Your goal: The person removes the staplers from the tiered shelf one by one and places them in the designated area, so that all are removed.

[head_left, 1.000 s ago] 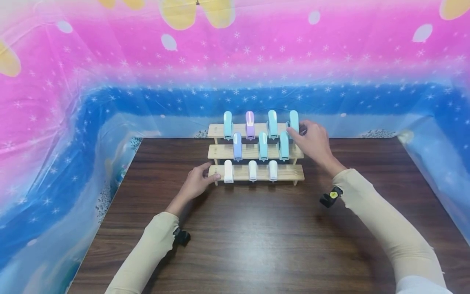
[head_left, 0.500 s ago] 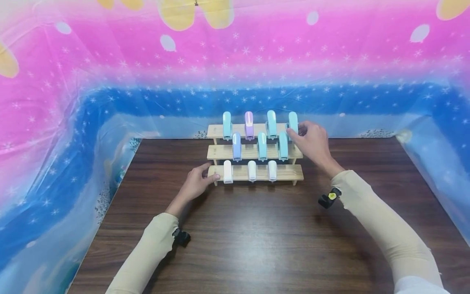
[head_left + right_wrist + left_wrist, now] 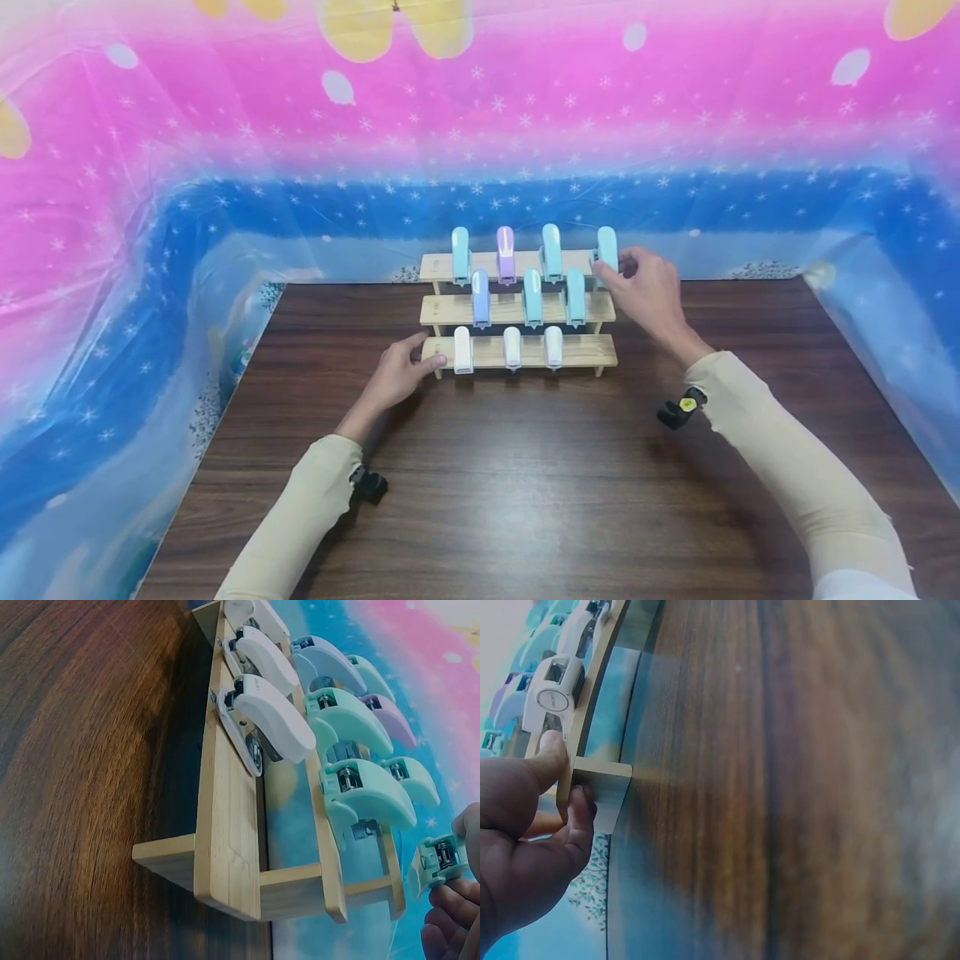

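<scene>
My left hand [image 3: 401, 371] grips the left end of the lowest board of a three-step wooden rack [image 3: 491, 353], thumb on top and fingers beneath. In the left wrist view the thumb lies close to a white stapler [image 3: 553, 694]. At the top right end my right hand [image 3: 647, 287] pinches a teal mini stapler [image 3: 607, 243] between thumb and fingers. The right wrist view shows this held stapler [image 3: 441, 859] just off the upper board's end, apart from the teal stapler [image 3: 367, 791] on the middle step. Part of the right hand is cut off there.
Three white staplers [image 3: 512, 348] line the lowest step. On the middle step stand a blue-violet stapler [image 3: 481, 298] and two teal ones [image 3: 532, 297]; a purple stapler [image 3: 506, 254] sits between two teal ones on top. A patterned cloth [image 3: 375, 208] hangs behind the brown table [image 3: 510, 483].
My right hand has shifted slightly right with the teal stapler, away from the top step's other staplers. The left hand keeps its hold on the rack. The head view has drifted a little.
</scene>
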Demonstrator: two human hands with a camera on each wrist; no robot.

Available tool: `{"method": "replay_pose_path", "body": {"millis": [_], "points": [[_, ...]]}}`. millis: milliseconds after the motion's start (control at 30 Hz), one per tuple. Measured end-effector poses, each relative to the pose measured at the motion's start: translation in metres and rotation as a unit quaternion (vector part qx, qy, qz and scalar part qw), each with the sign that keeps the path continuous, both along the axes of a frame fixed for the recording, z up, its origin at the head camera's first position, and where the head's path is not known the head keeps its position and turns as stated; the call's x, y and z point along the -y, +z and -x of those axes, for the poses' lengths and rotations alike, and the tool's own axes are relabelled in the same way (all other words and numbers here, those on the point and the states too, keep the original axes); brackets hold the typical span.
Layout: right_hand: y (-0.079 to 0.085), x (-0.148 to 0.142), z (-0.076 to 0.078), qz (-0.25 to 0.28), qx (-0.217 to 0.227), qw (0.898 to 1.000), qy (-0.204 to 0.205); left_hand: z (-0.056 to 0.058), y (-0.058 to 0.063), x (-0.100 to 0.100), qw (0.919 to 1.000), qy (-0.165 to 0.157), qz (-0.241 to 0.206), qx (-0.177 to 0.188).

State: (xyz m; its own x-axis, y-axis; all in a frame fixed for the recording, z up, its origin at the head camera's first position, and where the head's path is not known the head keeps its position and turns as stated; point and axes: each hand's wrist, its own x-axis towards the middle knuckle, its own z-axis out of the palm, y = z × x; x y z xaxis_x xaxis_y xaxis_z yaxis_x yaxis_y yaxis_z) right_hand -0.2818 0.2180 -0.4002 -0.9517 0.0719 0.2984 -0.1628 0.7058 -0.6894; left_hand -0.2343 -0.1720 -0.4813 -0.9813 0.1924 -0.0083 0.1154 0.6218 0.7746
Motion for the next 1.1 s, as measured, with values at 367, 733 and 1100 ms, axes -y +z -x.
{"method": "replay_pose_path", "body": {"millis": [367, 733, 1100], "points": [[0.007, -0.015, -0.010, 0.004, -0.011, 1.000, -0.014, 0.000, -0.001, 0.001, 1.0000, -0.001, -0.002, -0.002], [0.006, -0.035, -0.018, -0.001, -0.018, 0.999, -0.036, 0.000, 0.001, -0.001, 1.0000, -0.005, -0.006, -0.006], [-0.007, -0.055, -0.025, -0.018, -0.033, 0.998, -0.058, 0.002, 0.000, 0.001, 1.0000, -0.007, -0.001, -0.003]]}}
